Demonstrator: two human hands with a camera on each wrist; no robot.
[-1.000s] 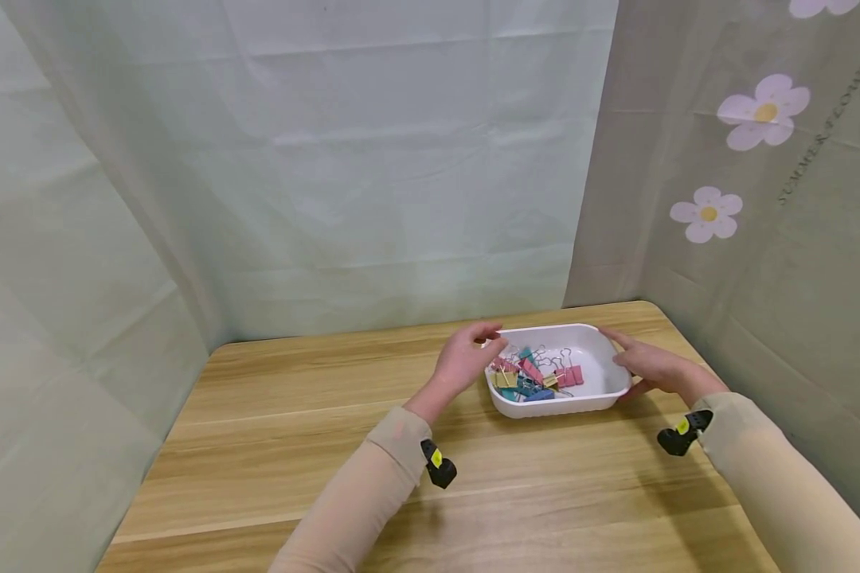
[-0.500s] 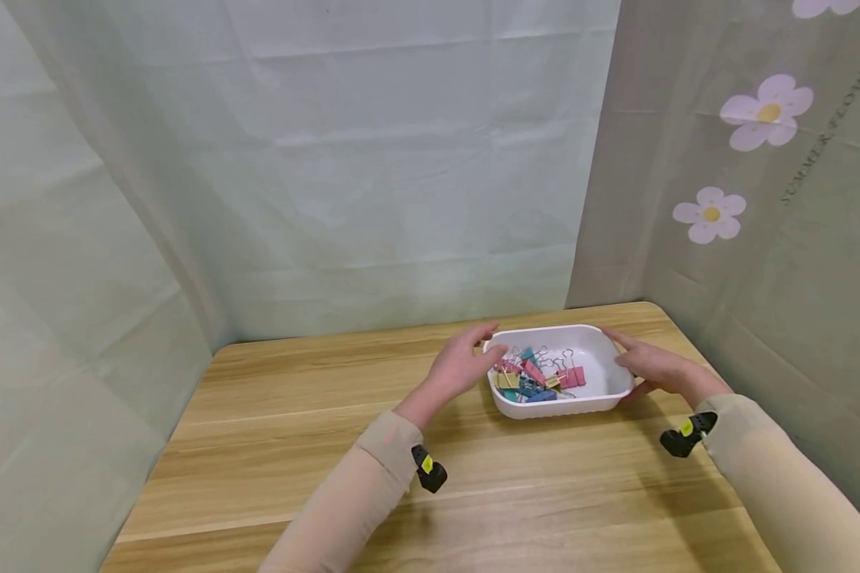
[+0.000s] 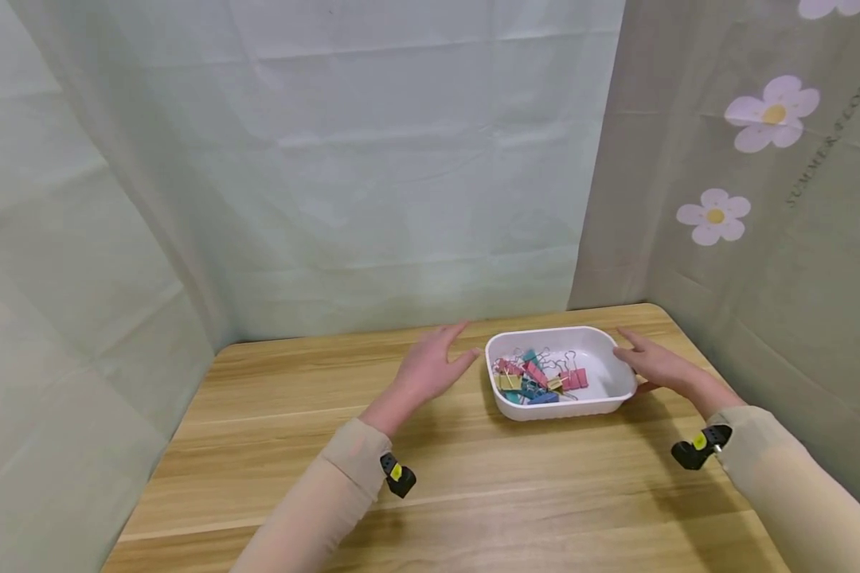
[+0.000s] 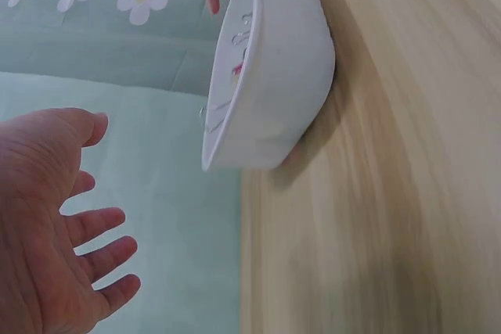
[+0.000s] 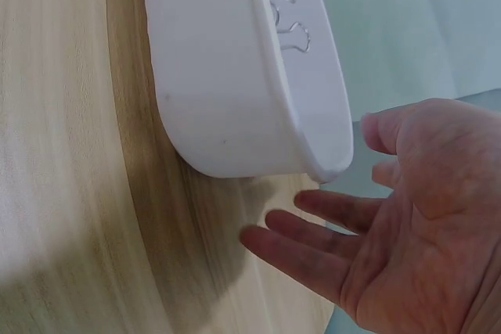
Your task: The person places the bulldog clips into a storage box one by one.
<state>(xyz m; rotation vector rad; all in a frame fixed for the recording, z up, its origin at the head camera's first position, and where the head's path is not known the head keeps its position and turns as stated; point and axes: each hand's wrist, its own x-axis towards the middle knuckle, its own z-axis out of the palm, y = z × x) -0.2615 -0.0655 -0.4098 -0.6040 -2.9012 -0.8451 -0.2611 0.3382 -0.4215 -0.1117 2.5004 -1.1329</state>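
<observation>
A white oval tray (image 3: 568, 409) stands on the wooden table (image 3: 473, 469) at the back right, with several coloured binder clips (image 3: 537, 379) lying in it. My left hand (image 3: 430, 366) hovers a little to the tray's left with its fingers straight and spread, holding nothing. In the left wrist view that left hand (image 4: 55, 217) is plainly apart from the tray (image 4: 274, 76). At the tray's right end my right hand (image 3: 652, 366) is open too. In the right wrist view the right hand (image 5: 399, 224) has its fingers spread just off the tray's wall (image 5: 227, 76).
Pale green cloth walls (image 3: 373, 183) close the table at the back and left. A flowered curtain (image 3: 760, 199) hangs close on the right, just behind the tray. Bare wood stretches across the table's left and front.
My left hand has drawn back leftward from the tray's left rim and opened flat. The right hand has eased off the tray's right end. The tray stays put.
</observation>
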